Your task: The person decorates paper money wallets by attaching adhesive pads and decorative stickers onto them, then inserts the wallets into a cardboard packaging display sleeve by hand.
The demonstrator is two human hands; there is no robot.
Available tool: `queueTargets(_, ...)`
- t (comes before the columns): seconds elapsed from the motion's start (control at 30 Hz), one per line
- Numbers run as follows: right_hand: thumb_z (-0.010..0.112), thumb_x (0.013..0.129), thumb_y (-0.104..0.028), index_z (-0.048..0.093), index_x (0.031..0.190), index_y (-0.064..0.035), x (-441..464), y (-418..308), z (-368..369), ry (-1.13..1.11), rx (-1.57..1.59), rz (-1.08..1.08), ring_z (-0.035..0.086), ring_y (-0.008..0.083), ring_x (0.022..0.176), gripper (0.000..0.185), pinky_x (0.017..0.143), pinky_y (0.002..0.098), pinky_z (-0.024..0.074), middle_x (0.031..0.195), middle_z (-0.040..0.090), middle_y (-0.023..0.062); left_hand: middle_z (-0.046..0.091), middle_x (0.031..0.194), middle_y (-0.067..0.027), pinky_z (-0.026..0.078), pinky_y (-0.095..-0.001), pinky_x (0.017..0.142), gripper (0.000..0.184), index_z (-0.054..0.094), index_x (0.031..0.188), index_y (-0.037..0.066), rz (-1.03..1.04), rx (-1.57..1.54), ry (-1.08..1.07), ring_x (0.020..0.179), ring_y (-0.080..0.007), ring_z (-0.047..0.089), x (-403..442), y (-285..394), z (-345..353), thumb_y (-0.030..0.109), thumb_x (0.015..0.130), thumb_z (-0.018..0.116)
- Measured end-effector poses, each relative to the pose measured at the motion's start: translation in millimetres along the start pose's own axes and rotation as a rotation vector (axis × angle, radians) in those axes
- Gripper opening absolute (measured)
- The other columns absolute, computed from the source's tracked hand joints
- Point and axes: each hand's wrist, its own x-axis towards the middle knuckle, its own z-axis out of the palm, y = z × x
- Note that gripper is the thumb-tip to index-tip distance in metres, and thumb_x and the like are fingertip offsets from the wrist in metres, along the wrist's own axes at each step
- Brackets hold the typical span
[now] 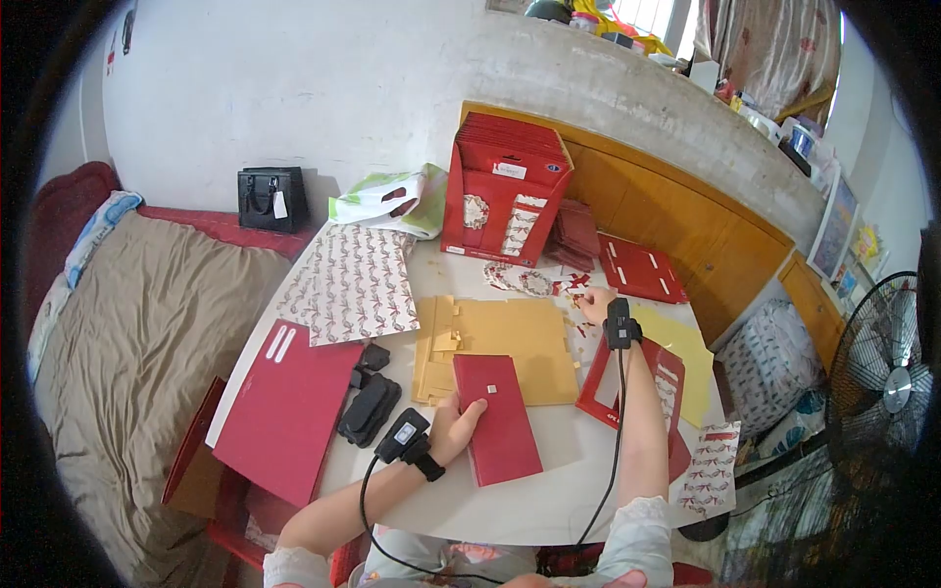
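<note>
Left hand: the bare left hand (457, 426) was clamped on the near left edge of a dark red, flat rectangular box (510, 436), thumb on top, the other fingers mostly hidden.
Red box: it lay tilted before the person, overlapping the yellow-brown cardboard sheet (534, 338) – whether it was lifted from the table, I cannot tell.
White patch: one small white square (492, 389) was on the upper part of the box's top face.
Right hand: the bare right hand (596, 306) was apart from the left, bent down at the small red-and-white scraps (569, 285); whether its fingers gripped one, I cannot tell.
Step in hand: in my judgement, steadying the box with one hand while the other picked among the small pieces.
Next move: it seemed to call for a fine pinch on one piece – and a firm left hold, so that the box would not slip.
Farther out: a tall red carton (505, 230) stood behind the cardboard, and a white sheet with printed pattern (363, 284) lay to the left.
</note>
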Motion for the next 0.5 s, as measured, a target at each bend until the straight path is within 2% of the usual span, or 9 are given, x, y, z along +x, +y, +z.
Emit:
queueTargets(0.07,0.054,0.072,-0.017,0.058,0.066,-0.0024,-3,-3,1,0.124,0.015,-0.179,0.057,0.0283,0.063,0.016,0.056,0.0367,0.0424,0.068,0.059,0.0146,0.057,0.093,-0.0100,0.045,-0.0272,0.070,0.026,0.047,0.103,-0.006,0.004,-0.009,-0.005,0.080,-0.0144,0.056,0,0,-1,0.010,0.083,0.048)
queueTargets(0.17,0.052,0.072,-0.013,0.056,0.067,-0.0016,-10,-15,-5,0.168,0.099,-0.222,0.057,0.0288,0.066,0.013,0.058,0.0364,0.0430,0.072,0.060,0.0150,0.057,0.093,-0.0096,0.045,-0.0274,0.070,0.026,0.047,0.103,-0.006,0.019,0.019,-0.008,0.080,-0.0143,0.055,1,-2,-1,0.010,0.083,0.048)
queueTargets(0.3,0.051,0.071,-0.011,0.055,0.066,-0.0013,1,0,9,0.184,0.056,-0.239,0.057,0.0297,0.068,0.012,0.061,0.0368,0.0429,0.073,0.060,0.0150,0.057,0.093,-0.0089,0.045,-0.0271,0.071,0.027,0.047,0.104,-0.005,0.001,0.094,0.013,0.081,-0.0139,0.055,2,-6,-3,0.010,0.083,0.048)
queueTargets(0.37,0.051,0.071,-0.010,0.054,0.065,-0.0014,7,7,21,0.347,0.035,-0.219,0.057,0.0300,0.069,0.011,0.064,0.0366,0.0433,0.071,0.059,0.0144,0.057,0.093,-0.0087,0.045,-0.0270,0.072,0.027,0.047,0.105,-0.005,-0.027,0.135,0.025,0.082,-0.0137,0.055,2,-3,-3,0.010,0.083,0.048)
queueTargets(0.5,0.052,0.072,-0.011,0.057,0.071,-0.0023,3,-2,11,0.247,0.070,-0.106,0.057,0.0293,0.071,0.010,0.065,0.0363,0.0442,0.071,0.059,0.0145,0.057,0.094,-0.0085,0.045,-0.0266,0.072,0.029,0.046,0.107,-0.005,-0.020,0.083,0.025,0.082,-0.0132,0.055,0,1,1,0.010,0.083,0.048)
